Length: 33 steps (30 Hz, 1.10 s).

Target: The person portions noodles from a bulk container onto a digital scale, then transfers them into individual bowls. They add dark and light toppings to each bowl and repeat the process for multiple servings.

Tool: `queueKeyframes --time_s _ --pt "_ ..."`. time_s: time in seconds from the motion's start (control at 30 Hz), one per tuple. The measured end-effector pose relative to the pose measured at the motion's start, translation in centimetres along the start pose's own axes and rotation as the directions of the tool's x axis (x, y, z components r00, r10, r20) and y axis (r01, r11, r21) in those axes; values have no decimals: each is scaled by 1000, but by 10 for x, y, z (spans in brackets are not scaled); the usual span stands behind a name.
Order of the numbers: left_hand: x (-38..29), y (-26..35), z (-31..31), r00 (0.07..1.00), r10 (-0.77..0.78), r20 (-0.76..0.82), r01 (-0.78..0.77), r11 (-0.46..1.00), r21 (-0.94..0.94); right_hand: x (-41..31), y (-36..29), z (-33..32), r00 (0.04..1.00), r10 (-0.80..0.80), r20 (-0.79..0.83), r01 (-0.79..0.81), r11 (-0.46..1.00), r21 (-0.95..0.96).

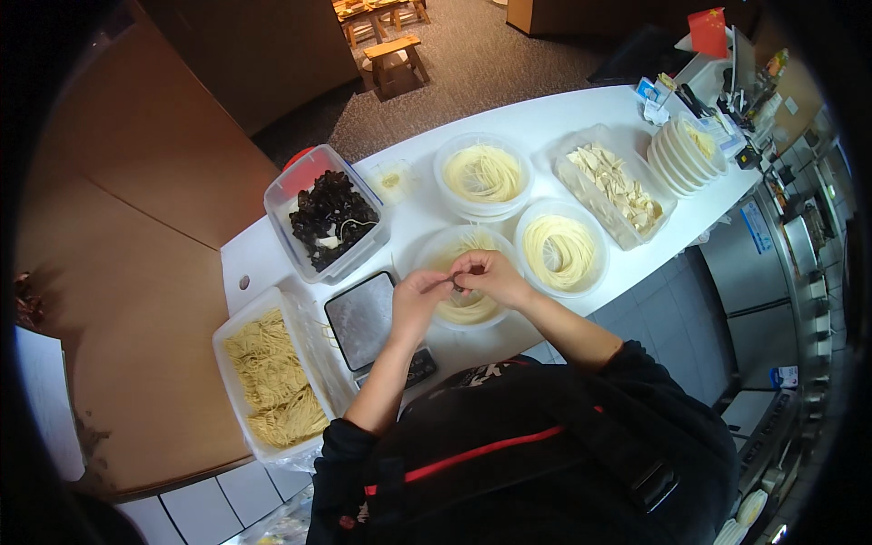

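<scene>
My left hand (424, 289) and my right hand (492, 276) meet above a round plastic bowl of thin pale noodles (470, 312). Between their fingertips they pinch a small dark brown piece (458, 282), which looks like black fungus. To the left, a clear plastic box holds black wood ear fungus (325, 211) with a pale scrap and a noodle strand on it. A kitchen scale (361, 320) with a metal plate lies beside my left wrist. Another bowl of coiled noodles (558, 252) stands right of my right hand.
A white tub of yellowish noodles (272, 381) stands at the left. Behind the hands are stacked noodle bowls (482, 174) and a clear box of flat pale pieces (616, 187). More stacked bowls (674, 160) and a small red flag (708, 33) are at the right end of the white counter (422, 146).
</scene>
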<state>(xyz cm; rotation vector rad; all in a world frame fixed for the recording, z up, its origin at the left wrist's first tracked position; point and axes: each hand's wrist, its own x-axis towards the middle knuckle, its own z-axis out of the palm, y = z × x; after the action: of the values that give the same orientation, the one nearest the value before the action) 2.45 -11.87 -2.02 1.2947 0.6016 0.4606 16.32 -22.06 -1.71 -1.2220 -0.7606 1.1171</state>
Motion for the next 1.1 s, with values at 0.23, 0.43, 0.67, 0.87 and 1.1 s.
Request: queueKeyframes --time_s 0.23,0.43,0.67,0.87,1.1 --pt "3 -7 13 960 277 -29 -234 859 454 2 0 -3 980 -179 -89 121 886 -447" --pt "2 -5 11 894 438 89 -410 723 556 9 -1 -24 956 -287 -67 110 559 -822" --pt "1 -27 3 873 342 349 -476 435 765 53 -27 -20 963 -218 161 239 400 -885" --pt "-7 -39 -9 794 379 475 -607 486 628 185 -19 52 913 -268 306 403 493 -771" --pt "-6 -57 -16 745 496 446 -666 540 514 311 48 127 888 -176 424 439 58 -896"
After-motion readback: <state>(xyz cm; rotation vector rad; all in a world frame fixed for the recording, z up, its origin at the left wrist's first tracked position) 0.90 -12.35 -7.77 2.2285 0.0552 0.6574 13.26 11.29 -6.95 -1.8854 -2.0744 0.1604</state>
